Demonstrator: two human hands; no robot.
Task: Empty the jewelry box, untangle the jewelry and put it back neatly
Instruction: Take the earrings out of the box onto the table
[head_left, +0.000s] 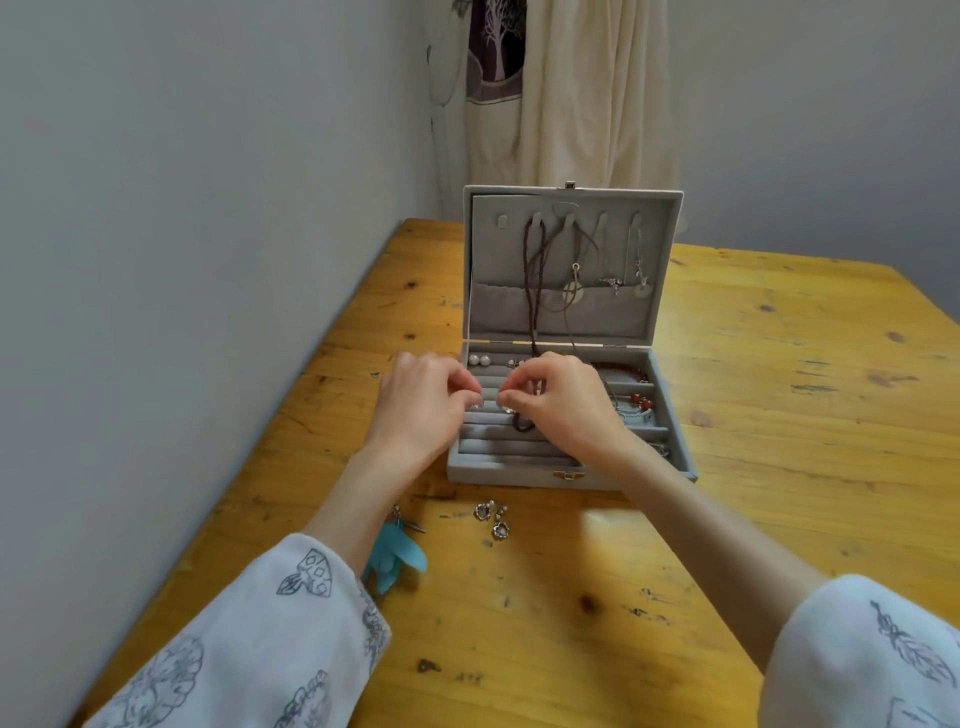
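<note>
**A:** What fills the view, biggest thing first?

**B:** A knotty, scuffed pine table (753, 415), varnished honey-yellow. On it sits the landmark, a grey velvet jewelry box (675, 410), rectangular, with its lid propped upright behind the tray.

**A:** And inside the lid?

**B:** Small tabs with a gathered pocket below them. A dark braided cord necklace (531, 280) hangs from one tab and trails down into the tray. Beside it hang a disc pendant (573, 294) and finer chains, probably hung so they stay apart.

**A:** Where are the hands?

**B:** Both hover over the box's padded ring rolls. The left hand (423, 410) has its fingers curled, tips pinching something small and shiny that is too tiny to name. The right hand (558, 402) is curled the same way, pinching at the low end of the dark cord. The fingertips nearly meet, which reads as picking a tangle apart.

**A:** What else is in the box?

**B:** Two pearl studs (479, 359) at the tray's back left, and a red bead bracelet (641, 401) on its right side.

**A:** And outside it?

**B:** In front of the box, on the table, lie two silver heart-shaped earrings (492, 518). Left of those is a turquoise feather earring (397, 556), soft-edged and partly under the left forearm. So the emptying looks only begun.
</note>
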